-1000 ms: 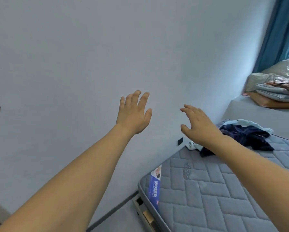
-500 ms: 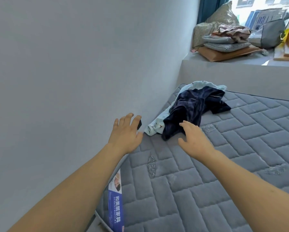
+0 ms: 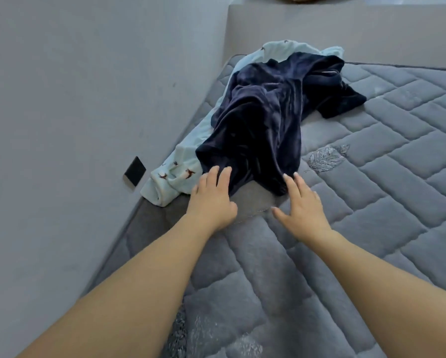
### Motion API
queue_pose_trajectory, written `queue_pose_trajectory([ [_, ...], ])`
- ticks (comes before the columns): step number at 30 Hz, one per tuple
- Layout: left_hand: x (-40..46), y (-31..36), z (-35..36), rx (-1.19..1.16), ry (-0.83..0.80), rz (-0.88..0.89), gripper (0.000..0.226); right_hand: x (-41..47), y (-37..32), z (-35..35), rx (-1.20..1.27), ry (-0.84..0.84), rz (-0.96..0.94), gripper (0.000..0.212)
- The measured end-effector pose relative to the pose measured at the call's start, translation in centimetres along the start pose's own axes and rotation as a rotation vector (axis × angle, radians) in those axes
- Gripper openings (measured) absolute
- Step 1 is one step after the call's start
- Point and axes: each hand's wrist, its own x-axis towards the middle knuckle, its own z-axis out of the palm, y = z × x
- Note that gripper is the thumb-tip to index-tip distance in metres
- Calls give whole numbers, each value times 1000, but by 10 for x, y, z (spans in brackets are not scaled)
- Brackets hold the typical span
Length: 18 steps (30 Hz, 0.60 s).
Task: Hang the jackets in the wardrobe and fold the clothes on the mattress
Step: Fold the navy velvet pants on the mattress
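Note:
A crumpled navy velvet garment (image 3: 265, 120) lies on the grey quilted mattress (image 3: 371, 202), draped over a pale blue garment (image 3: 176, 171) printed with small brown deer. The pale blue one sticks out at the left and far end, along the wall. My left hand (image 3: 211, 200) reaches forward with straight fingers, its fingertips touching the near hem of the navy garment. A little to the right, my right hand (image 3: 300, 205) is spread open, fingertips at the navy hem's right corner. Neither hand holds anything.
A grey wall (image 3: 74, 99) runs along the mattress's left side, with a small black square (image 3: 135, 170) on it near the clothes. A raised grey ledge (image 3: 346, 32) stands behind the mattress's far end.
The view has swung down from the wall toward the mattress. Both hands have moved forward and down from mid-air and now reach the near hem of the navy garment.

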Motion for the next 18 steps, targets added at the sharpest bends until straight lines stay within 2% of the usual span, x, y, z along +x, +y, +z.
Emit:
queue_pose_trajectory([
  [3, 52, -8, 58, 59, 95, -63, 77, 51, 29, 41, -103, 8, 44, 82],
  [6, 72, -25, 119, 221, 472, -25, 65, 72, 49, 84, -234, 138, 17, 64],
  [8, 83, -34, 137, 205, 625, 10, 60, 82, 57, 90, -219, 174, -8, 58],
  [18, 79, -35, 142, 207, 603, 26, 46, 83, 58, 84, -243, 169, -53, 58],
])
